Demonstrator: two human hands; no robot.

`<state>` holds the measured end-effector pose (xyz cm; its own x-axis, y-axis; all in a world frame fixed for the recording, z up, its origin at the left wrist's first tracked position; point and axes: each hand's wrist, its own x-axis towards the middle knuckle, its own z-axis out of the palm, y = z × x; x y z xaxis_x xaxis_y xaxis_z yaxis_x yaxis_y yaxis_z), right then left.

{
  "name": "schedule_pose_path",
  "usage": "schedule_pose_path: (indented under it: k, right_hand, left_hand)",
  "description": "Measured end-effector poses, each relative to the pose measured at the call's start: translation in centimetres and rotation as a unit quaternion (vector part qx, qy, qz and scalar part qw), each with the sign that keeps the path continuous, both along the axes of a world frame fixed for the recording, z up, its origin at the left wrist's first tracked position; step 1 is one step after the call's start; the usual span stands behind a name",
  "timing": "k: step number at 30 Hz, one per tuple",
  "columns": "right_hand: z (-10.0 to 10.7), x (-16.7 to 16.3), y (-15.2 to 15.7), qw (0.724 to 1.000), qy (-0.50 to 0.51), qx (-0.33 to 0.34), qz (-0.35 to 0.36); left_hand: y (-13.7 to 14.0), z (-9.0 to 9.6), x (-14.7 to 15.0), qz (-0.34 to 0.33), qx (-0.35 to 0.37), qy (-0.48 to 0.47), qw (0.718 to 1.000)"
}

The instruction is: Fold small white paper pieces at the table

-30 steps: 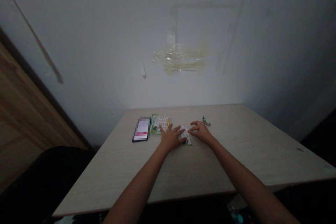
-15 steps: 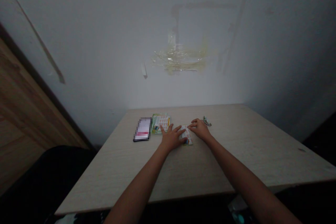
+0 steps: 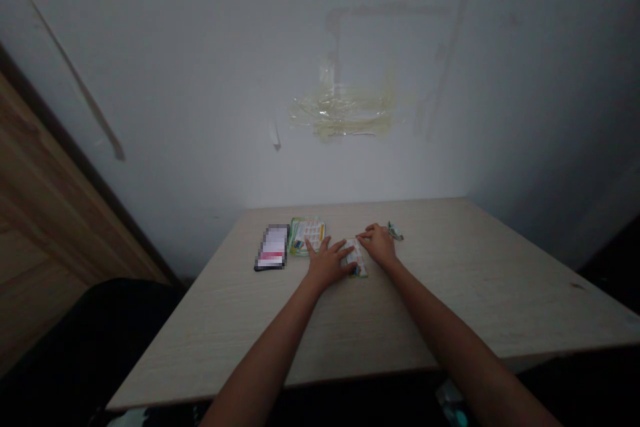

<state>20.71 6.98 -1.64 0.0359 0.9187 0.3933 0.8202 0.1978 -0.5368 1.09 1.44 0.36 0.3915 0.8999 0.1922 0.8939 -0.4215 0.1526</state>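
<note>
My left hand (image 3: 326, 265) lies with its fingers spread, pressing on the left side of a narrow folded printed plastic packet (image 3: 356, 257) on the table. Closed in a pinch, my right hand (image 3: 381, 245) has its fingertips at the packet's far upper edge. Just left of my left hand lies a larger green-and-white printed packet (image 3: 313, 232), flat and close to the thumb. A small crumpled green-and-white wrapper (image 3: 395, 231) sits directly behind and right of my right hand. The fingers cover part of the folded packet.
A phone (image 3: 273, 247) with a blurred-out screen lies at the left of the larger packet. The pale wooden table (image 3: 475, 280) meets a wall (image 3: 200, 80) carrying strips of old tape (image 3: 350, 113). A dark chair (image 3: 100, 327) stands at the left.
My right hand has shifted slightly left and away from me along the packet's far edge. My left hand stays in place.
</note>
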Motion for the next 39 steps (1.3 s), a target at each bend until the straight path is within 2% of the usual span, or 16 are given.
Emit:
schedule_pose_path:
  k: [16,23,39]
  right_hand:
    - [0.2,0.5,-0.5,0.999,-0.020,-0.008,0.039]
    - [0.1,1.3,-0.5,0.996,-0.038,-0.025,0.083]
    - [0.3,2.3,-2.5,0.988,-0.028,-0.035,0.149]
  left_hand:
    - [-0.1,-0.1,-0.1,0.002,0.014,-0.008,1.000]
    - [-0.1,0.0,0.0,0.007,0.010,0.004,1.000]
    - [0.2,-0.3,-0.1,0.005,0.012,0.003,1.000]
